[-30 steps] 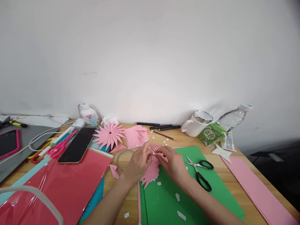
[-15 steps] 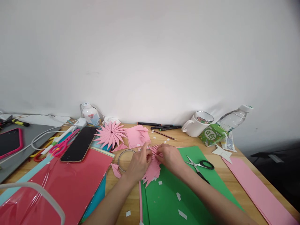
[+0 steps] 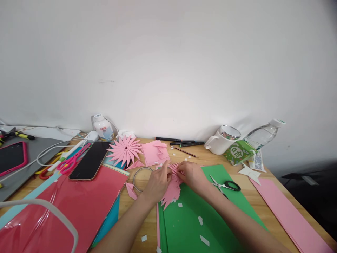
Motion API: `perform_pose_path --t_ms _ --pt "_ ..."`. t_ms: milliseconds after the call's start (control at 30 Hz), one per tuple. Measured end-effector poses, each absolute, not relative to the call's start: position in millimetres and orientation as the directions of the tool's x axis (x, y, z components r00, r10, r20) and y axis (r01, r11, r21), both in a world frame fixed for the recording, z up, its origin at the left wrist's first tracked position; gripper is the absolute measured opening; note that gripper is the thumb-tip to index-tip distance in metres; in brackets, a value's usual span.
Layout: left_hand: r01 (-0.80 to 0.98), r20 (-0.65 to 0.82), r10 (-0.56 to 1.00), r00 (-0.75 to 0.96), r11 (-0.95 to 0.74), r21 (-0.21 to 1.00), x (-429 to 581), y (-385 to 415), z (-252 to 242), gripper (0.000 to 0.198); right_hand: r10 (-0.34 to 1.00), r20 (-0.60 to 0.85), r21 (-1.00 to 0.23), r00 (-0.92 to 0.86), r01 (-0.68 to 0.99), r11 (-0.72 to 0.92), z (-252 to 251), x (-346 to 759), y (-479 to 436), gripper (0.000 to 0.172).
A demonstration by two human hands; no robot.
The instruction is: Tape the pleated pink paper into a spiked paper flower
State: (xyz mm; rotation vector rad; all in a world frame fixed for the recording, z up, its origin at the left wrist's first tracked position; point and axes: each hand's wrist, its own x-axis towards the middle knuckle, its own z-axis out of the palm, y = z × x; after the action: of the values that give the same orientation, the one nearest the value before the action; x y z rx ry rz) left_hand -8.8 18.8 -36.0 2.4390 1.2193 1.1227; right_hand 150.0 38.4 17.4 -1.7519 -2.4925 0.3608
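A pleated pink folded-paper piece (image 3: 172,189) with pointed edges lies at the near-left part of the green paper sheets (image 3: 207,214). My left hand (image 3: 158,179) pinches its upper left side, fingers bent. On the upper right side of the same piece, my right hand (image 3: 191,174) has thumb and fingers closed on the folds. Both hands partly cover the pleats, so the exact finger contact is hidden. Beyond my left hand rests a finished-looking pink paper star (image 3: 125,148). Scissors with black handles (image 3: 226,185) lie partly opened beside my right forearm.
Left are a black phone (image 3: 90,161), pink scissors (image 3: 70,164) and red sheets (image 3: 86,200). Behind stand a white mug (image 3: 218,143), a green carton (image 3: 238,151) and a tilted water bottle (image 3: 262,135). A ring of tape (image 3: 134,179) and pink strips (image 3: 289,214) flank the work.
Both hands stay at the pleated pink piece with only slight finger movement. The right forearm has shifted a little and covers more of the black-handled scissors. The view has moved slightly.
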Motion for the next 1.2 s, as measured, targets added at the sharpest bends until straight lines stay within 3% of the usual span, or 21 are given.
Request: perform_pose_path --t_ms 233,467,600,1000,1200 --pt "0.608 0.528 0.756 0.387 -0.640 0.470 -8 21 -36 0.052 0.928 -0.072 -0.268 -0.366 0.903 0.335 21 153 35 0.017" --pt "0.615 0.527 0.736 0.426 -0.662 0.428 -9 22 -34 0.049 0.881 -0.016 -0.495 -0.472 0.770 0.404 25 169 26 0.008" --pt "0.617 0.516 0.744 0.424 -0.655 0.437 -8 23 -33 0.047 0.870 -0.008 -0.558 -0.493 0.724 0.405 20 177 24 0.018" --pt "0.636 0.566 0.706 0.425 -0.678 0.369 -5 24 -36 0.033 0.879 0.012 -0.553 -0.476 0.730 0.402 12 177 24 0.018" --pt "0.645 0.532 0.706 0.466 -0.683 0.342 -5 25 -38 0.036 0.876 0.020 -0.547 -0.482 0.728 0.413 13 177 23 0.017"
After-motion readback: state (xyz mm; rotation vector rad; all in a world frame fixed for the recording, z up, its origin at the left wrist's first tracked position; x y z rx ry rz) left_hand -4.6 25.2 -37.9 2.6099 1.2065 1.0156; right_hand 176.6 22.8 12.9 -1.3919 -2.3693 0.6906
